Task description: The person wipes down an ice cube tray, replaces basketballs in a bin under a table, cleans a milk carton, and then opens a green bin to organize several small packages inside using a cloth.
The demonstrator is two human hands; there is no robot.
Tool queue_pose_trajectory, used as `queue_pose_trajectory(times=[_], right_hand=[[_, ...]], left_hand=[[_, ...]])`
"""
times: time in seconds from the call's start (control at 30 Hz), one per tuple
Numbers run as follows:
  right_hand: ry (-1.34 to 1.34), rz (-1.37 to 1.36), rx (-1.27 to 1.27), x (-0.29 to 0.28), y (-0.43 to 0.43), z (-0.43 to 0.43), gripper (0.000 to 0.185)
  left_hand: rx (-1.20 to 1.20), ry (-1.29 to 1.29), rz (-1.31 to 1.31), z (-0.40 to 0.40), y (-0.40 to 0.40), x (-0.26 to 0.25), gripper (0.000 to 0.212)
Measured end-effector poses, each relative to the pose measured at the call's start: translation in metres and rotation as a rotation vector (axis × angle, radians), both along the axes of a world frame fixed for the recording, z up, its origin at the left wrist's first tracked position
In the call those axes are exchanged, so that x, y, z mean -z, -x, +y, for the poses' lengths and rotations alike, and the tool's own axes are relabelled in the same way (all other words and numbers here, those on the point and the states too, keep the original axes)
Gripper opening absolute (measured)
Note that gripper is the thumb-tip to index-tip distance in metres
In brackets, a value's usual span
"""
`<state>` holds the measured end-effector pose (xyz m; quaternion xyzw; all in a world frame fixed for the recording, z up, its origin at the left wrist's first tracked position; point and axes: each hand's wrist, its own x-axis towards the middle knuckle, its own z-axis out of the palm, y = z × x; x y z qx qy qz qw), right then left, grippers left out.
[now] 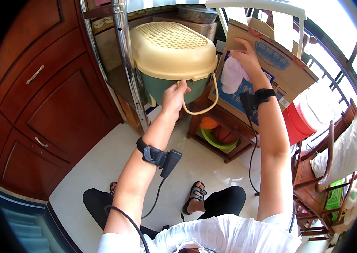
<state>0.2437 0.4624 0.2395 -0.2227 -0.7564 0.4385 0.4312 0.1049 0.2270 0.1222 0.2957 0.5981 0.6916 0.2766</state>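
Observation:
A green plastic bucket [159, 87] with a cream lid [178, 61] stands in front of me at the shelf rack. The lid's top is dimpled. My left hand [173, 98] grips one side of the cream carrying handle [201, 112], just under the lid's rim. To the right, my right hand [246, 58] holds a crumpled pale pink cloth [233, 76], which hangs from the fingers. Its index finger points outward. Behind the cloth stands a printed cardboard box [279, 82], tilted in the view; whether the hand touches it I cannot tell.
A chrome rack post [127, 57] rises left of the bucket. Red-brown wooden cabinets [48, 104] line the left. Below the box, a low wooden stand [194, 126] holds balls in a green basin [210, 139]. On the right are a red container [295, 121] and a wooden chair [308, 186].

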Motion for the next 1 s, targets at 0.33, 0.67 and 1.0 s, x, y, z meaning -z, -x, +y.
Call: queue_pose_trajectory(times=[0.33, 0.67, 1.0], right_hand=[[0.095, -0.425, 0.024, 0.019, -0.037, 0.009, 0.060], [0.465, -0.390, -0.349, 0.014, -0.063, -0.028, 0.048], [0.548, -0.257, -0.359, 0.063, -0.094, -0.041, 0.052]], left_hand=[[0.040, 0.106, 0.102, 0.011, -0.049, -0.028, 0.043], [0.047, 0.185, 0.115, -0.006, -0.087, -0.018, 0.039], [0.075, 0.149, 0.346, -0.014, -0.115, 0.021, 0.033]])
